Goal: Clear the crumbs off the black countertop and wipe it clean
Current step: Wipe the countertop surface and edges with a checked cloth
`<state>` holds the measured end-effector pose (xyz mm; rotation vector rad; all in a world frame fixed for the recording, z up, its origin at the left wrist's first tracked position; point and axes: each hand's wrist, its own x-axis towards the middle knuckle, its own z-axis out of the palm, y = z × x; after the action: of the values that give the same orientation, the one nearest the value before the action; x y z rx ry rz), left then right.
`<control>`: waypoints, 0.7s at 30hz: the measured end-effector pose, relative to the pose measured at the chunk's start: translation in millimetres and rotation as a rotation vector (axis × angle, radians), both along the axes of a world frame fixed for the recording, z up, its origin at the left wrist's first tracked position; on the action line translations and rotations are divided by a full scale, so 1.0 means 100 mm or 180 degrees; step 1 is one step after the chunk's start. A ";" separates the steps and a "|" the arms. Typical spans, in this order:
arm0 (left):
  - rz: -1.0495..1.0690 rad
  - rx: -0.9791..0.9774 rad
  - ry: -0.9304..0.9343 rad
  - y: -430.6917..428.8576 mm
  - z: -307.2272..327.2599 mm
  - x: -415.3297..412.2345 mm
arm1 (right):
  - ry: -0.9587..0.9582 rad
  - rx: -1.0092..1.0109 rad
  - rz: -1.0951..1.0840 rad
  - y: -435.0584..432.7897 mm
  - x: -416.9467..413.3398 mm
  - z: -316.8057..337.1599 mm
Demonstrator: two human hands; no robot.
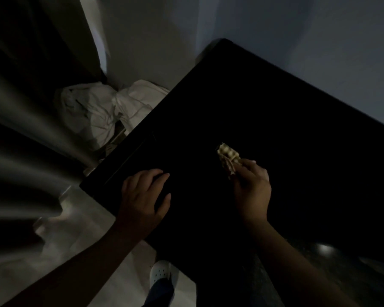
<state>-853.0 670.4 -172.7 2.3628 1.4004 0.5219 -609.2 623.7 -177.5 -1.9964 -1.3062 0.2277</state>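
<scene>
The black countertop (275, 120) fills the middle and right of the dim head view. My right hand (253, 191) is over its middle, shut on a crumpled pale checked cloth (228, 156) that sticks out past the fingertips and meets the surface. My left hand (145, 196) lies near the counter's left front corner, fingers curled loosely and apart, holding nothing that I can see. The light is too low to make out any crumbs.
White plastic bags (102, 111) are piled on the floor beyond the counter's left edge, against a pale wall (153, 41). A dark curtain (31, 96) hangs at the left. My white shoe (161, 273) stands on the light floor below the counter's corner.
</scene>
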 end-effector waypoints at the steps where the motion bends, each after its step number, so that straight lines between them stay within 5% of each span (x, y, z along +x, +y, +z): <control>1: -0.0046 -0.0008 0.0022 0.01 -0.01 -0.03 | 0.0049 -0.0004 0.0092 -0.07 -0.08 0.00; 6: -0.0165 -0.0035 -0.0039 0.02 -0.05 -0.09 | 0.0440 -0.0110 0.0490 -0.27 -0.19 0.11; 10: -0.0181 0.0004 -0.0064 0.02 -0.08 -0.10 | 0.0605 -0.0024 -0.0059 -0.26 -0.01 0.18; 15: -0.0152 0.0057 0.0006 0.02 -0.08 -0.09 | 0.0324 -0.0071 -0.0376 -0.34 -0.30 0.14; 21: -0.0187 0.0141 -0.0010 0.04 -0.08 -0.09 | 0.0205 -0.0356 0.0042 -0.91 -0.81 0.08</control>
<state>-862.2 674.1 -181.2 2.4289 1.3269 0.5457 -690.0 532.8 -169.8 -2.0566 -1.2911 0.3756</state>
